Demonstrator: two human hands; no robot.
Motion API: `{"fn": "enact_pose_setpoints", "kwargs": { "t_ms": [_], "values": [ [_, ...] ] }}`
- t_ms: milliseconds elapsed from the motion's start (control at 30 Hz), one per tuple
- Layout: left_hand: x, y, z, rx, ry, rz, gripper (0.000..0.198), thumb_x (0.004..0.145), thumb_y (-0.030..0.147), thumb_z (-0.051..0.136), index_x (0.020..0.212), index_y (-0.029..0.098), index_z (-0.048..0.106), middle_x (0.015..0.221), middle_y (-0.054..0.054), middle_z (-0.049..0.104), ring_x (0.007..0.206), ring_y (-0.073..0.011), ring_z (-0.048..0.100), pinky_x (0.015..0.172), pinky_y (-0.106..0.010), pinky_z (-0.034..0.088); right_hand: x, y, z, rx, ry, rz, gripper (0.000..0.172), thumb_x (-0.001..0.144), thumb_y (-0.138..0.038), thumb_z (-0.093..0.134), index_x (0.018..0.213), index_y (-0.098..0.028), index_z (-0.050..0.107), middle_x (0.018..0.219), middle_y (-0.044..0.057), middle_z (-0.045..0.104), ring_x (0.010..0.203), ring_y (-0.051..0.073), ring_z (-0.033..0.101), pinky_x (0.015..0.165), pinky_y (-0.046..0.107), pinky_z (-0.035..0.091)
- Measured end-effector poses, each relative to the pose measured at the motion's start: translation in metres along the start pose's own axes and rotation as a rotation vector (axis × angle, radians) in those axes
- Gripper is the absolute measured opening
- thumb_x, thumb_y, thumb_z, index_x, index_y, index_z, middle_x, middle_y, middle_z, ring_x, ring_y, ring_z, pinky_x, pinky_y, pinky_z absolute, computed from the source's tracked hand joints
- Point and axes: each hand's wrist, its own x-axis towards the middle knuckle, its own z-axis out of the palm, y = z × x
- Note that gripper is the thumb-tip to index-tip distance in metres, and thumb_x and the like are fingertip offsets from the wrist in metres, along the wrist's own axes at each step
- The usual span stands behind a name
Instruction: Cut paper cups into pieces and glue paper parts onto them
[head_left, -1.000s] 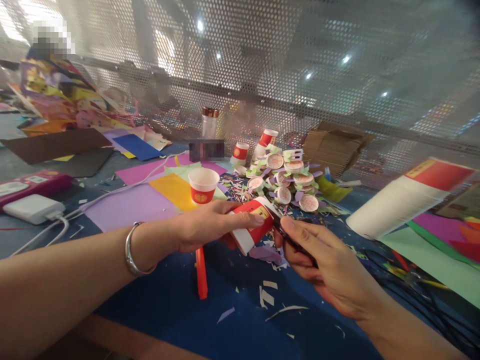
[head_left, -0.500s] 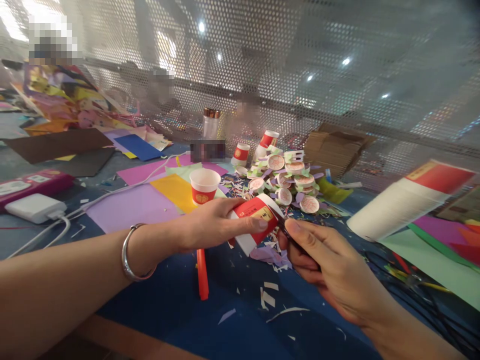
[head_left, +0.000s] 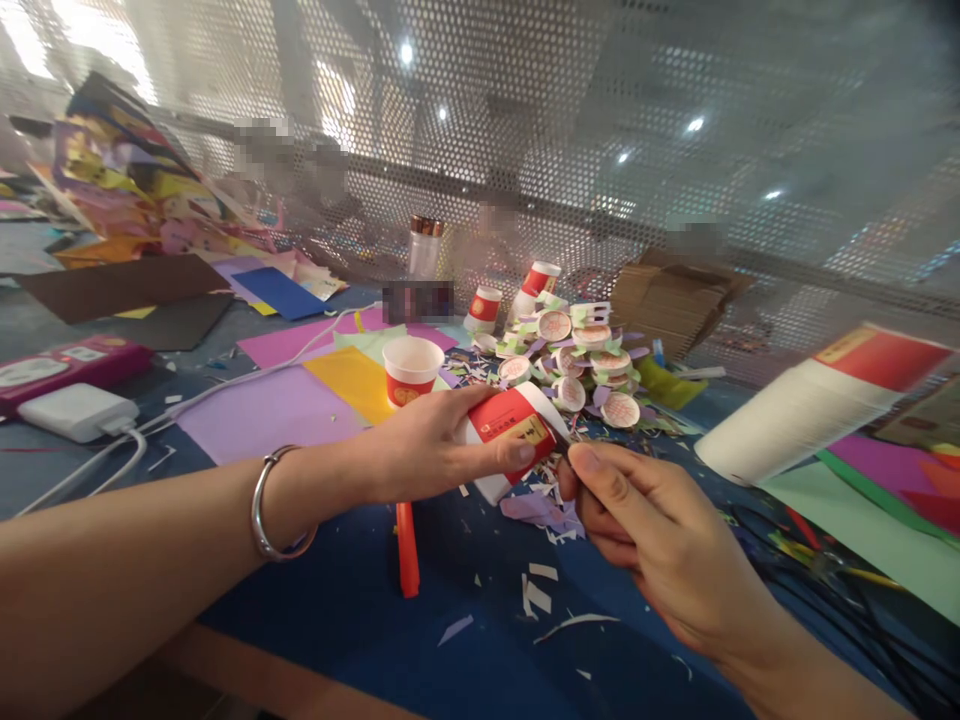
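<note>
My left hand (head_left: 427, 450) is wrapped round a red and white paper cup (head_left: 514, 425), held on its side above the blue table. My right hand (head_left: 645, 530) is closed on a small dark tool, probably scissors (head_left: 564, 440), whose tip meets the cup's rim. Most of the tool is hidden by my fingers. A silver bracelet (head_left: 266, 505) sits on my left wrist. An orange pen-like stick (head_left: 406, 550) lies on the table below my left hand.
An upright red cup (head_left: 409, 368) stands on coloured paper sheets (head_left: 277, 405). A pile of cut cup pieces with paper petals (head_left: 581, 360) lies behind. A stack of cups (head_left: 810, 400) lies at right. A white charger (head_left: 75, 410) and cable sit at left. Paper scraps litter the blue table (head_left: 480, 640).
The cup has turned a little in my left hand and risen slightly. My right hand has closed in on the tool at the cup's rim.
</note>
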Motion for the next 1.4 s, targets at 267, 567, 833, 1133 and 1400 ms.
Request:
{"fn": "enact_pose_setpoints", "kwargs": {
  "t_ms": [267,567,833,1133,1400],
  "values": [
    [-0.0029,0.0054,-0.0028,-0.042,-0.061,0.0,0.052,0.087,0.063,0.06,0.113,0.018,0.061,0.089,-0.003,0.062,0.077,-0.0173,0.055,0.065,-0.028,0.042,-0.0068,-0.0077,0.0047,-0.081,0.081,-0.025,0.046,0.09,-0.061,0.061,0.07,-0.021,0.057,0.054,-0.007,0.025,0.046,0.007,0.019,0.042,0.026,0.011],
    [-0.0027,0.0042,-0.0016,-0.082,-0.093,0.008,0.053,0.086,0.062,0.062,0.117,0.018,0.062,0.091,-0.003,0.063,0.079,-0.0179,0.055,0.067,-0.028,0.042,-0.0046,-0.0045,0.0001,-0.108,0.032,-0.041,0.046,0.092,-0.061,0.058,0.072,-0.02,0.059,0.054,-0.007,0.027,0.045,0.007,0.021,0.04,0.024,0.013],
    [-0.0018,0.0019,0.0013,-0.138,-0.101,0.025,0.053,0.088,0.06,0.06,0.118,0.017,0.062,0.091,-0.003,0.063,0.078,-0.0176,0.055,0.067,-0.027,0.044,-0.0043,-0.0023,-0.0017,-0.176,0.043,-0.06,0.048,0.092,-0.063,0.056,0.071,-0.02,0.058,0.053,-0.007,0.03,0.044,0.007,0.023,0.04,0.024,0.014],
    [-0.0022,0.0005,0.0026,-0.111,-0.11,0.067,0.055,0.089,0.057,0.06,0.124,0.016,0.061,0.094,-0.004,0.065,0.081,-0.0179,0.057,0.068,-0.028,0.045,-0.0087,-0.009,0.0049,-0.174,0.088,-0.041,0.049,0.09,-0.064,0.058,0.069,-0.02,0.058,0.053,-0.006,0.032,0.045,0.007,0.024,0.042,0.025,0.014],
    [-0.0029,-0.002,0.0038,-0.093,-0.068,0.084,0.054,0.087,0.06,0.061,0.119,0.017,0.062,0.089,-0.003,0.064,0.076,-0.0171,0.056,0.066,-0.027,0.044,-0.0061,-0.0036,-0.0012,-0.219,0.044,-0.073,0.049,0.093,-0.064,0.054,0.07,-0.02,0.057,0.052,-0.007,0.032,0.043,0.007,0.025,0.039,0.023,0.016]
  ]
}}
